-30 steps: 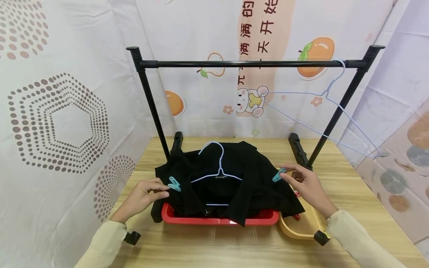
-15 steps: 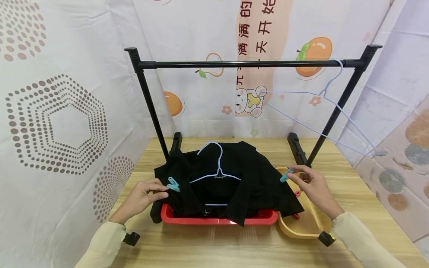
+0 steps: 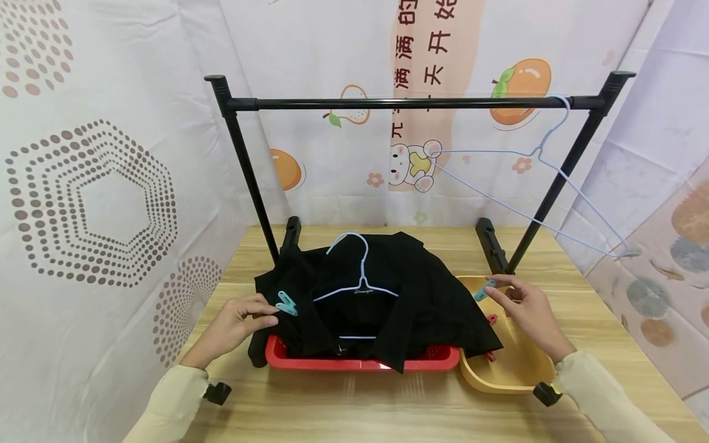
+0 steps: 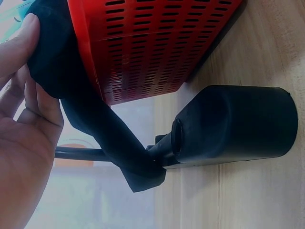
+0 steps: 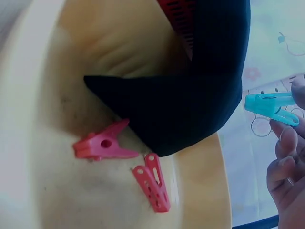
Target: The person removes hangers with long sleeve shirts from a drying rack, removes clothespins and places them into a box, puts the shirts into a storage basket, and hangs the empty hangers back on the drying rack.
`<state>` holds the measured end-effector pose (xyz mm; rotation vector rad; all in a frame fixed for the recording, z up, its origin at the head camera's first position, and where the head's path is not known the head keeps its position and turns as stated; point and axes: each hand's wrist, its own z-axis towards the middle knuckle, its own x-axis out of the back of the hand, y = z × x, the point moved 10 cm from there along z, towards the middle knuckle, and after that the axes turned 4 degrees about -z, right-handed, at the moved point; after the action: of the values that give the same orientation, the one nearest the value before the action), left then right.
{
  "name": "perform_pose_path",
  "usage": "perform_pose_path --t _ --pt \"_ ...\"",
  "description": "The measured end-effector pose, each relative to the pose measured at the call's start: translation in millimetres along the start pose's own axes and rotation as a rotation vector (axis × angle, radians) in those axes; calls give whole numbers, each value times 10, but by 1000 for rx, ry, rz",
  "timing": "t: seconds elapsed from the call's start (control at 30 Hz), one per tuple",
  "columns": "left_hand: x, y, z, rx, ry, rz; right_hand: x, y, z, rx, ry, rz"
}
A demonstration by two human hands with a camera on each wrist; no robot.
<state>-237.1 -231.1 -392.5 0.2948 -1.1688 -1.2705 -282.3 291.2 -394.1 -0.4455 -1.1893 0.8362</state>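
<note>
In the head view, a black collared garment (image 3: 437, 307) with a light-blue hanger (image 3: 364, 271) in its neck lies heaped over a red basket (image 3: 362, 365). At its left shoulder my left hand (image 3: 239, 322) pinches a teal clothespin (image 3: 287, 303) that sits against the cloth; the left wrist view shows the thumb up against the fabric, the clip mostly cut off. My right hand (image 3: 526, 307) pinches another teal clothespin (image 5: 271, 106) between thumb and fingers, apart from the garment and above the yellow basin (image 3: 482, 384). Two red clothespins (image 5: 106, 143) lie in that basin, below a hanging black corner.
A black clothes rack (image 3: 388, 104) stands over the basket, its feet (image 3: 218, 394) reaching toward the front of the wooden table (image 3: 354, 412). On its bar at the right hangs a bare light-blue hanger (image 3: 512, 152). Patterned white curtains (image 3: 100, 203) close off the back and sides.
My right hand has moved right with its teal clothespin, from beside the garment's right shoulder to over the yellow basin. The left hand has stayed at the garment's left side.
</note>
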Motion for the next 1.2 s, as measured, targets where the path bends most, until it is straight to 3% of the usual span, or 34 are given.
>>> perform_pose_path --t 0.17,0.47,0.63,0.83,1.2 --pt "0 2 5 16 -2 7 -51 351 31 -2 0 -27" --pt "20 -21 -18 7 13 12 -104 519 38 -18 -44 -100" --pt "4 -60 -15 12 13 3 -129 579 19 -29 -99 -178" --pt "-17 -40 -16 -8 18 17 -201 602 -15 -26 -189 -174" --pt "-2 -2 -16 -5 15 9 -264 620 -4 -6 -240 -207"
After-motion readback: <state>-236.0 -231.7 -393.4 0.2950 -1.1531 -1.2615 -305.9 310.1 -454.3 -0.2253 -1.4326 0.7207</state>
